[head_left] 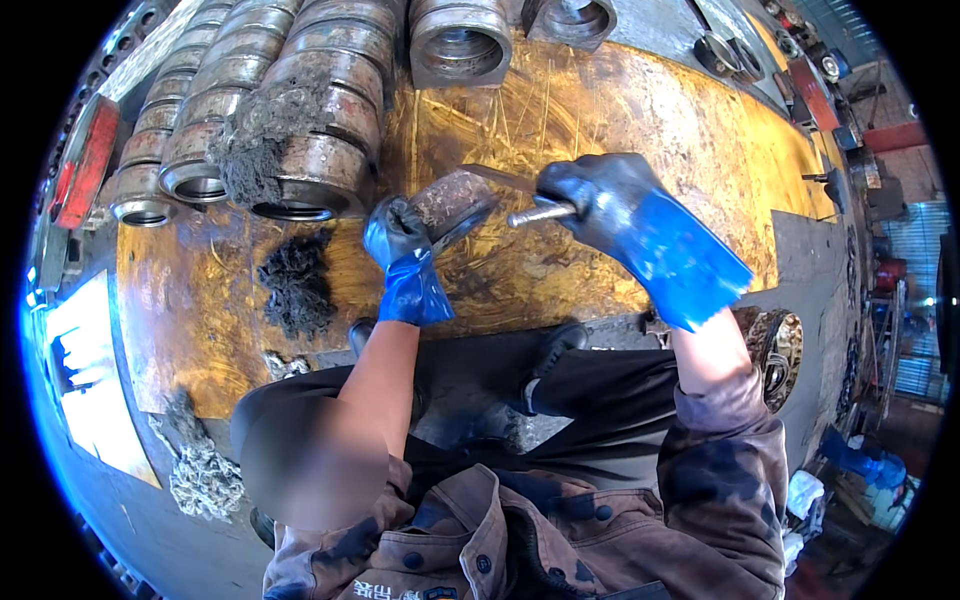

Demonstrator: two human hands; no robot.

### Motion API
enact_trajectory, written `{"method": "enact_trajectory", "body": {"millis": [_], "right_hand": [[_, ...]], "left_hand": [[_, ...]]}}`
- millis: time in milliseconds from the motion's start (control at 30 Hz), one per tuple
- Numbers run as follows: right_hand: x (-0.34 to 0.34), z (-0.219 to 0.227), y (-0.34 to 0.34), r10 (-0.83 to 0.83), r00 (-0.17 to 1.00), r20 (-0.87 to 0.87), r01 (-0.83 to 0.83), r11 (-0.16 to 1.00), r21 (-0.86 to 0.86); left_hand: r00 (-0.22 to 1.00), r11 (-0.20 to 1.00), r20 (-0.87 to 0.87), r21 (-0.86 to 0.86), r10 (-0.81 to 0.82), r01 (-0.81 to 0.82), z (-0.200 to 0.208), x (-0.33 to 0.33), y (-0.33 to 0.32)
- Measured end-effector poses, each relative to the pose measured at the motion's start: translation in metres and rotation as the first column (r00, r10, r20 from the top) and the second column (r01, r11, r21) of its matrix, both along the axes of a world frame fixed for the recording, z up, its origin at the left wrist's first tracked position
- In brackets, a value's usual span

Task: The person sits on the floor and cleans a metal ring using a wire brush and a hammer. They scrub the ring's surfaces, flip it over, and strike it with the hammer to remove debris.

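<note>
My left hand (393, 235), in a blue rubber glove with a dark, dirty palm, is closed on the edge of a rusty metal ring (455, 203), which it holds tilted above the stained board. A flat metal blade (500, 178) sticks out of my closed right hand (600, 200), gloved the same way, and its tip reaches the far edge of the ring. From the same fist a short round metal rod (542, 214) points left. Whether blade and rod are one tool, I cannot tell, since the glove hides where they meet.
Rows of greasy metal rings (330, 90) lie at the far left, with a grey rag (255, 150) on them. Square-based housings (460, 50) stand at the back. Black fibre waste (298, 285) lies on the yellow-brown board (650, 120). A patterned ring (778, 350) is by my right forearm.
</note>
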State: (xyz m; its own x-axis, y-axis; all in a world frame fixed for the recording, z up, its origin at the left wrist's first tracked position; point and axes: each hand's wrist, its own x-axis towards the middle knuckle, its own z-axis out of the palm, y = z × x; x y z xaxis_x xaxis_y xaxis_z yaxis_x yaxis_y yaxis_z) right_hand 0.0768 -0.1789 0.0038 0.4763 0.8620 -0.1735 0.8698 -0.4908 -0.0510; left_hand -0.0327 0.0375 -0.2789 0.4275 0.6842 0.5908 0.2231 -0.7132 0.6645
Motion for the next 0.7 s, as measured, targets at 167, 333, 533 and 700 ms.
{"method": "enact_trajectory", "body": {"millis": [167,333,533,700], "right_hand": [[0.017,-0.040,0.011,0.024,0.994,-0.104,-0.023,1.000,0.008],[0.027,-0.009,-0.008,0.003,1.000,-0.005,-0.003,0.998,0.065],[0.040,-0.118,0.004,-0.305,0.928,-0.217,0.278,0.950,-0.144],[0.036,-0.047,-0.012,-0.320,0.900,-0.294,0.325,0.945,-0.034]], "left_hand": [[0.997,0.992,-0.036,-0.107,-0.070,0.065,0.000,0.007,-0.004],[0.997,0.993,-0.035,-0.101,-0.064,0.060,0.005,-0.001,0.000],[0.993,0.989,-0.060,-0.112,-0.105,0.098,-0.003,0.012,-0.012],[0.992,0.994,-0.092,-0.079,-0.084,0.076,-0.014,-0.003,0.005]]}}
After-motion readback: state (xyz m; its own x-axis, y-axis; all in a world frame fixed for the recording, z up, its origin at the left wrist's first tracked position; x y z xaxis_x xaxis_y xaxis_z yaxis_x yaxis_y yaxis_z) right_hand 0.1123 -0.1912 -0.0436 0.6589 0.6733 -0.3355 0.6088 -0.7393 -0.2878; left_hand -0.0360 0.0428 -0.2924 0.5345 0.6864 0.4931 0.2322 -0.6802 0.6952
